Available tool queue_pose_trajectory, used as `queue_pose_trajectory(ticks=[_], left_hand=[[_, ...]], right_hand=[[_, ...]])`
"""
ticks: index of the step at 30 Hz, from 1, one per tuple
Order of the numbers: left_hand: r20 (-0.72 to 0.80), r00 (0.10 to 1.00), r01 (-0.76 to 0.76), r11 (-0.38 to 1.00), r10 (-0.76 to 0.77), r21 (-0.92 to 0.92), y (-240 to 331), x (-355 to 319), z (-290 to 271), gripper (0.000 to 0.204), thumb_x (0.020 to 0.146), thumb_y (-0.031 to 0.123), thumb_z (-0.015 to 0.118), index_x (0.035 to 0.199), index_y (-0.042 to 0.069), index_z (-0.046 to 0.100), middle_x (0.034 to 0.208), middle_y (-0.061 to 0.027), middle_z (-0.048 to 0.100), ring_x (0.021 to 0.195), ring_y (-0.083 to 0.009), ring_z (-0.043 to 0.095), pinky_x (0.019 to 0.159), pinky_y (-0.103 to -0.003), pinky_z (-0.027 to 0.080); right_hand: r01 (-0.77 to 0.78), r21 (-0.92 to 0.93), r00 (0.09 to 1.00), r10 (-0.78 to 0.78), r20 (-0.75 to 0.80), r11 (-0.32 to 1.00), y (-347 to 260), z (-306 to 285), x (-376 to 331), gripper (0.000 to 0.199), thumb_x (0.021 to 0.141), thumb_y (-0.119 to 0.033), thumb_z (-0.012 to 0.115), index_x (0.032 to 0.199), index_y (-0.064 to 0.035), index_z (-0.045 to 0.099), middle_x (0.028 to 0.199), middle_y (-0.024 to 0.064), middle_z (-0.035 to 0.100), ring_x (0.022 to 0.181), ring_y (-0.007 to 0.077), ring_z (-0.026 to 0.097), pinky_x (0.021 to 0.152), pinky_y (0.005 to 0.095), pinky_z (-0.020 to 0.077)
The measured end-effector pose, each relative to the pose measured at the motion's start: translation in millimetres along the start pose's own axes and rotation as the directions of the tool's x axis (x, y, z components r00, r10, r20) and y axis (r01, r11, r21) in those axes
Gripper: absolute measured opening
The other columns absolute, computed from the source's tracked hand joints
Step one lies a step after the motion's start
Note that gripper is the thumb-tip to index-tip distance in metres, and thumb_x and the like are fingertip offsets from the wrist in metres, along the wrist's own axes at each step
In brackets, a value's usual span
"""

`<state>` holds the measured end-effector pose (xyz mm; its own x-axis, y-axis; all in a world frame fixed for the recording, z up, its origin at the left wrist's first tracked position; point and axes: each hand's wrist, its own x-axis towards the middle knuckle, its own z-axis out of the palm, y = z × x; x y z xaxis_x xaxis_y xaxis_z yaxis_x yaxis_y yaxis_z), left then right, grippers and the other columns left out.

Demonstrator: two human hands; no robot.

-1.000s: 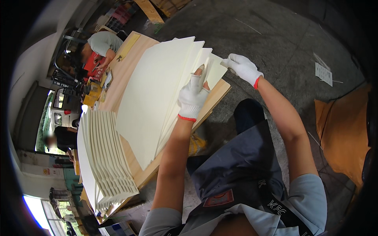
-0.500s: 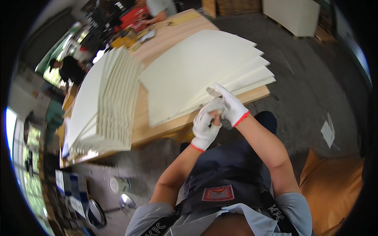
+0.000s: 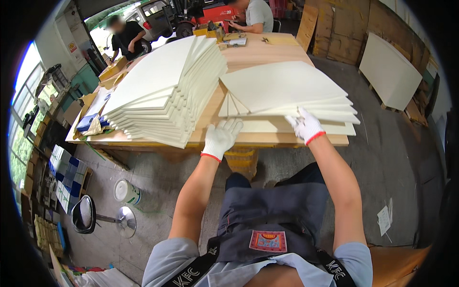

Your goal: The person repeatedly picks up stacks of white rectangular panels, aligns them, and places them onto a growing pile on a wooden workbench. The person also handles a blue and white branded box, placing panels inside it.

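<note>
A fanned pile of off-white board sheets (image 3: 287, 86) lies in front of me, its layers staggered along the right and front edges. My right hand (image 3: 308, 128), in a white knit glove with a red cuff, is at the pile's front edge. Its thumb and fingers are apart against the upper sheets. Gloved the same way, my left hand (image 3: 223, 138) rests palm down by the pile's front left corner, fingers spread. Beside it on the left stands a taller stack of similar sheets (image 3: 158, 95), with stepped edges.
The wooden table (image 3: 263, 50) holds both stacks. Two people sit or stand beyond it, near a red vehicle (image 3: 215, 15). A white bucket (image 3: 126, 191) and a stool (image 3: 83, 215) are on the floor at left. Another pale board stack (image 3: 389, 71) stands far right.
My hands were together over the pile's front edge and have separated, the left moving left. The view has turned, and several sheets at the pile's left corner now show fanned apart.
</note>
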<state>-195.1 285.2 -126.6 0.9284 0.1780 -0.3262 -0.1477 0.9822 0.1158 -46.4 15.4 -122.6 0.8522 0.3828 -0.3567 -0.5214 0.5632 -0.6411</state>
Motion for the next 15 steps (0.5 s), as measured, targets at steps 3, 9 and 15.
queue_pose_trajectory(ticks=[3,9,15], left_hand=[[-0.016,0.999,0.041,0.991,-0.04,0.128,38.6,36.6,-1.6,0.071,0.101,0.054,0.03,0.153,0.006,0.025,0.154,-0.0174,0.035,0.145,-0.0307,0.027,0.116,-0.056,0.024],[-0.016,0.999,0.044,0.713,-0.047,0.7,74.4,142.3,0.8,0.07,0.094,0.056,0.051,0.138,0.003,0.048,0.131,-0.0118,0.059,0.118,-0.0236,0.055,0.097,-0.033,0.044],[-0.008,0.998,-0.023,0.54,0.056,0.842,31.5,133.3,41.9,0.041,0.086,0.025,0.066,0.118,0.0,0.061,0.109,-0.0136,0.067,0.097,-0.0259,0.066,0.085,-0.036,0.054]], right_hand=[[-0.023,0.046,0.995,0.027,-0.099,0.999,1.5,20.8,-26.6,0.068,0.099,-0.029,0.058,0.152,-0.0064,0.023,0.159,0.0205,0.016,0.13,0.0379,0.05,0.053,0.0221,0.0534],[0.027,-0.033,0.994,-0.031,-0.102,0.999,-5.9,-26.2,-32.4,0.066,0.096,-0.029,0.063,0.146,-0.0022,0.031,0.152,0.0193,0.03,0.127,0.038,0.05,0.096,0.0379,0.0527],[-0.097,0.114,0.983,0.114,-0.147,0.989,-23.9,-22.3,-66.5,0.039,0.097,-0.025,0.063,0.128,-0.0043,0.052,0.126,0.0112,0.058,0.115,0.0277,0.058,0.098,0.041,0.0522]])
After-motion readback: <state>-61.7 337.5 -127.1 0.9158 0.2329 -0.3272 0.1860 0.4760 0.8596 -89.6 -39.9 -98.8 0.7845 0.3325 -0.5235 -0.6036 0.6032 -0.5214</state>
